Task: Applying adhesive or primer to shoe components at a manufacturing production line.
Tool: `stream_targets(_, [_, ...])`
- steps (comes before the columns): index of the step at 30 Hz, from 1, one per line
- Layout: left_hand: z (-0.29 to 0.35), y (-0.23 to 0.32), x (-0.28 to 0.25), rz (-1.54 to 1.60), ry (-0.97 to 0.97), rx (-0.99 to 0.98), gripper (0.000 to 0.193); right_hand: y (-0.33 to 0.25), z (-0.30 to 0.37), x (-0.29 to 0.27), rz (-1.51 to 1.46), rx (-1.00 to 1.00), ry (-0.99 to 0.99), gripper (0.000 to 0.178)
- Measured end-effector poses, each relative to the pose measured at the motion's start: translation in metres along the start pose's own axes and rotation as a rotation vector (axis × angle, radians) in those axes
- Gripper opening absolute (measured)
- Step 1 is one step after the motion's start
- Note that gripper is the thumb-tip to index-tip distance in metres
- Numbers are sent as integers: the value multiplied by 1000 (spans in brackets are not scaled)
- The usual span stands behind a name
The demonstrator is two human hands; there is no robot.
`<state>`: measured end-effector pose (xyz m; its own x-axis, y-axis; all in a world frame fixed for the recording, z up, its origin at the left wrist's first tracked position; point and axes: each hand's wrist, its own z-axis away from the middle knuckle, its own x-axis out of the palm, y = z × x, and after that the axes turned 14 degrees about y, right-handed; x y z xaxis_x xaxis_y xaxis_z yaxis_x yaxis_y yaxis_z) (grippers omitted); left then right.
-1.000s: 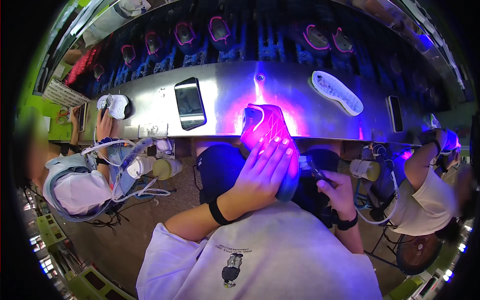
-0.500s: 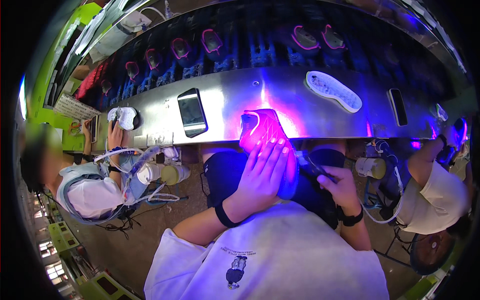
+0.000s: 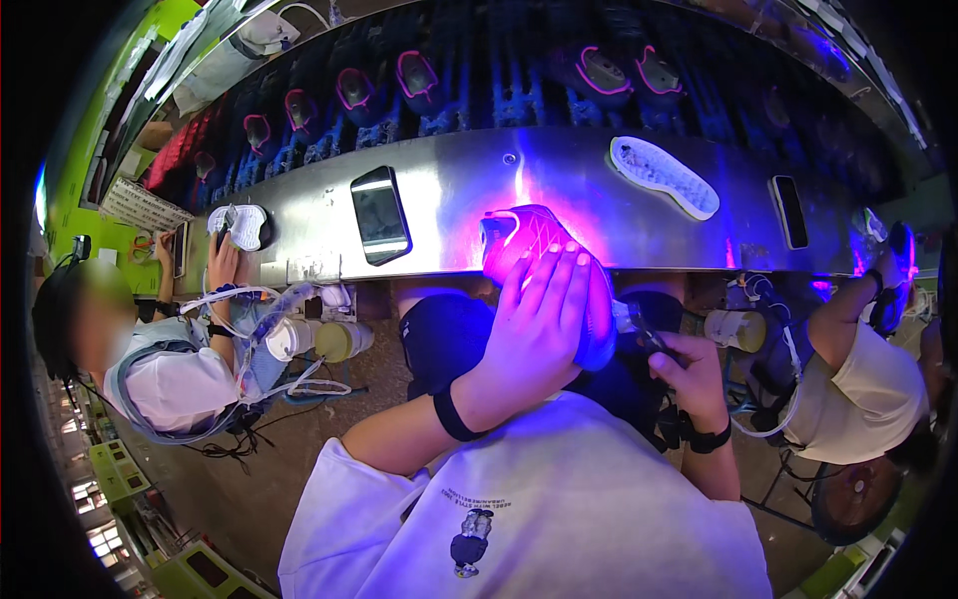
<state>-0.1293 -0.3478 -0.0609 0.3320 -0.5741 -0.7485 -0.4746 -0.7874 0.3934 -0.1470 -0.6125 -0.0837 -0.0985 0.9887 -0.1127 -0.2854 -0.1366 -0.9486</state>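
A shoe upper [image 3: 534,232], glowing pink and red under blue-violet light, leans at the near edge of the metal table. My left hand [image 3: 534,324] lies over it with fingers stretched along its side, holding it; the thumb is hidden. Its lower edge glows blue beside those fingers. My right hand [image 3: 691,377] is closed around the dark handle of a brush [image 3: 647,334], just right of the shoe upper. Whether the brush tip touches the upper I cannot tell. A white shoe sole [image 3: 665,178] rests on the table, beyond my hands to the right.
The metal table [image 3: 454,200] bears a large phone [image 3: 380,216] and another phone [image 3: 790,212]. Behind it, a dark conveyor [image 3: 499,75] carries several pink-edged shoe uppers. One person [image 3: 165,374] sits at left, another [image 3: 848,389] at right. Lidded pots [image 3: 341,340] with hoses stand beside my legs.
My left hand and the shoe upper have shifted slightly right and tilted more sideways. My right hand, with the brush, has moved slightly right. Uppers on the conveyor have shifted slightly left.
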Motion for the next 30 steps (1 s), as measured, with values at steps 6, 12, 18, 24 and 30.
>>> stream_targets(6, [-21, 5, 17, -66, 83, 15, 78, 1, 26, -3, -39, 37, 109, 33])
stream_targets(12, [-42, 6, 31, -91, 145, -2, 79, -9, 35, 3, 82, -50, 354, 32])
stream_targets(18, [-57, 0, 38, -90, 184, -32, 85, -54, 22, -11, 460, -243, 425, 31])
stream_targets(24, [-85, -22, 32, 87, 151, -89, 84, -77, -19, -20, 579, -435, 302, 32])
stream_targets(30, [-106, -49, 27, 107, 17, -122, 85, -98, -58, -16, 673, -556, 307, 34])
